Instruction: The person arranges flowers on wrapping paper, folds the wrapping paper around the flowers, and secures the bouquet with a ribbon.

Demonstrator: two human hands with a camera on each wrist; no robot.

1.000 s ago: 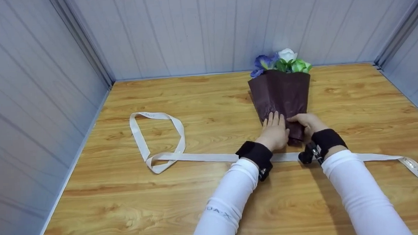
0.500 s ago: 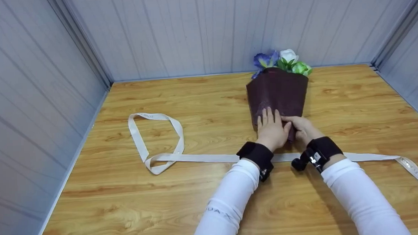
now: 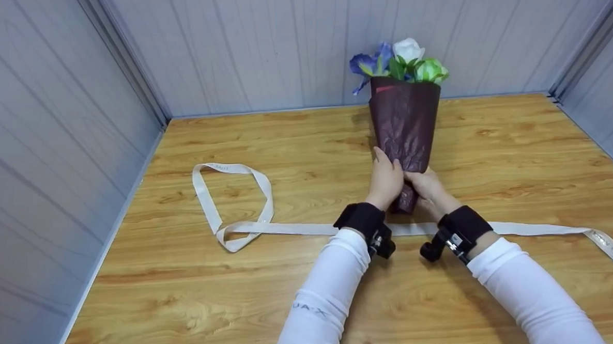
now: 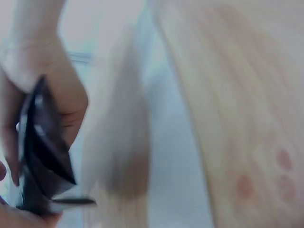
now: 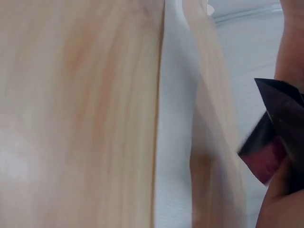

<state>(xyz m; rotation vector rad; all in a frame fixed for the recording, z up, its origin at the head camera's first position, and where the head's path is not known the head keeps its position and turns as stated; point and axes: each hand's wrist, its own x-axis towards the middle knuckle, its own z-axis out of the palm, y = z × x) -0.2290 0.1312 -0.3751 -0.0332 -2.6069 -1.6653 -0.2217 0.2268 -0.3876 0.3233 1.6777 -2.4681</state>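
A bouquet [image 3: 408, 121] in dark maroon wrapping paper, with blue, white and green flowers at its top, leans away from me at the back right of the table. My left hand [image 3: 386, 180] grips the narrow lower part of the wrap from the left, thumb on its front. From the right, my right hand [image 3: 430, 190] holds the same part, its thumb lying across the paper. The fingers behind the wrap are hidden in the head view. The folded bottom end of the bouquet [image 4: 45, 147] shows between the hands in the left wrist view.
A long white ribbon [image 3: 298, 229] runs across the wooden table [image 3: 214, 305] under my wrists. Its left part lies in a loop, and its right end trails toward the table's right side. Grey panel walls [image 3: 260, 50] stand at the back and both sides.
The bouquet has risen at its flower end and its wrap has become narrower. My left hand went from lying flat on the paper to gripping its side; the right hand shifted slightly left.
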